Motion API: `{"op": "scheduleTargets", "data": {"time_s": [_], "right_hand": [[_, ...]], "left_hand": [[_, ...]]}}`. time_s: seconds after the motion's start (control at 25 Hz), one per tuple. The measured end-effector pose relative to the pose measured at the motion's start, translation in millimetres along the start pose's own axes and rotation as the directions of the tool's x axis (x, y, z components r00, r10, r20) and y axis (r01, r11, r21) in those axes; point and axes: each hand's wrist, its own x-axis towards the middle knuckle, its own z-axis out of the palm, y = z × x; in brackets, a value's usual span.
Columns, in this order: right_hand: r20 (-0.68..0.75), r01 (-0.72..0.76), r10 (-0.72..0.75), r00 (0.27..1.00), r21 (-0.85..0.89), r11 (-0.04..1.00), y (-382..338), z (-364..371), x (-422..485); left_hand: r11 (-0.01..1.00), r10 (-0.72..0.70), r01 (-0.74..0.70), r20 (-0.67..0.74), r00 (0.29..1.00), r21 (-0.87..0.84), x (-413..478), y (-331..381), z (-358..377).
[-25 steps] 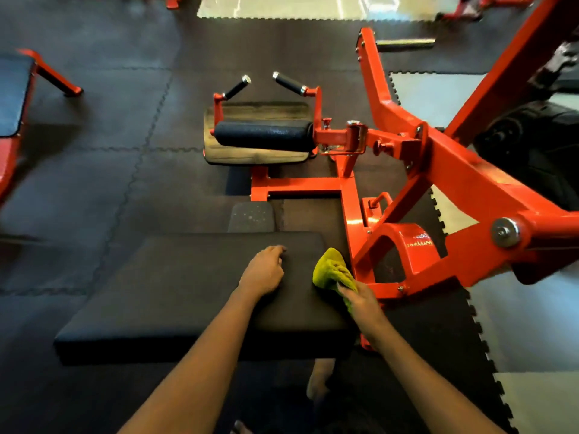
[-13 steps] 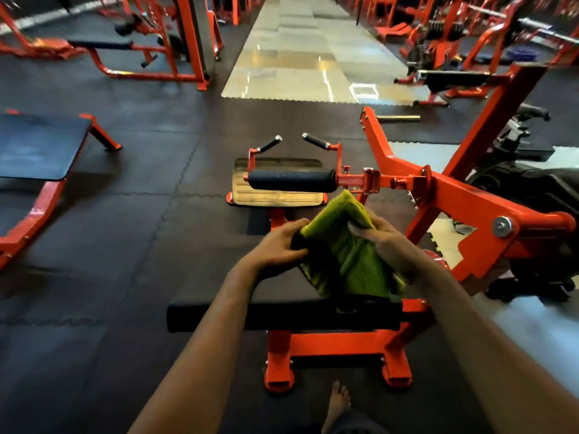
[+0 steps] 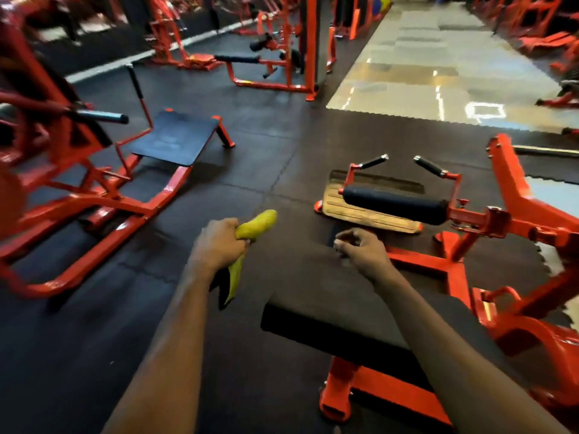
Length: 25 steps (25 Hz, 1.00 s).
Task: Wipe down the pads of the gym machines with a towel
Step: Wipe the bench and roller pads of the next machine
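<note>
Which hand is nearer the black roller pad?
Right. The right hand is just short of the roller pad, above the seat pad; the left hand, gripping the towel, is farther left.

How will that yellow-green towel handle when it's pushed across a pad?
Probably floppy: the towel hangs limp below the left hand. Likely light, since one grip carries it. It may bunch rather than slide flat, as it's wadded in the fist.
</note>
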Motion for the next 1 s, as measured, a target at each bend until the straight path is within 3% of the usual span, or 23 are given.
{"op": "scheduleTargets", "data": {"time_s": [0.08, 0.2, 0.28, 0.36, 0.44, 0.48, 0.6, 0.76, 0.84, 1.0], "right_hand": [[0.073, -0.067, 0.074, 0.995, -0.084, 0.994, 22.2, 30.5, 8.3], [0.097, -0.181, 0.222, 0.97, -0.316, 0.931, 55.7, 60.4, 20.7], [0.064, -0.246, 0.302, 0.951, -0.433, 0.867, 72.6, 74.1, 21.1], [0.021, -0.208, 0.277, 0.961, -0.602, 0.771, 83.5, 87.0, 9.0], [0.015, -0.095, 0.164, 0.986, -0.763, 0.639, 87.4, 99.0, -0.4], [0.012, -0.071, 0.133, 0.991, -0.798, 0.599, 87.1, 103.3, -2.6], [-0.01, -0.109, 0.165, 0.986, -0.795, 0.596, 85.6, 108.1, -6.9], [-0.114, -0.229, 0.214, 0.97, -0.719, 0.656, 86.6, 117.0, -16.6], [-0.159, -0.266, 0.225, 0.961, -0.754, 0.601, 86.1, 118.0, -13.8], [-0.239, -0.371, 0.308, 0.921, -0.782, 0.501, 87.8, 118.9, -10.3]], "left_hand": [[0.988, -0.128, 0.126, 0.018, 0.992, 0.088, 4.8, -21.6, 22.5], [0.992, -0.116, 0.1, 0.244, 0.963, 0.073, -0.3, -17.6, 90.6], [0.978, -0.056, 0.134, 0.418, 0.907, -0.158, -20.2, -11.2, 133.1], [0.826, -0.05, 0.318, 0.5, 0.864, -0.466, -25.5, -25.8, 146.9], [0.673, 0.009, 0.41, 0.562, 0.827, -0.615, -12.3, -46.1, 150.7], [0.683, 0.055, 0.404, 0.594, 0.803, -0.609, -4.8, -51.0, 151.9], [0.748, 0.081, 0.371, 0.63, 0.772, -0.551, -4.2, -42.8, 167.9], [0.642, 0.151, 0.458, 0.687, 0.711, -0.615, -3.2, -36.3, 186.5], [0.574, 0.195, 0.5, 0.702, 0.685, -0.648, 19.7, -36.5, 199.0], [0.462, 0.243, 0.524, 0.67, 0.701, -0.715, 30.1, -44.4, 213.3]]}}
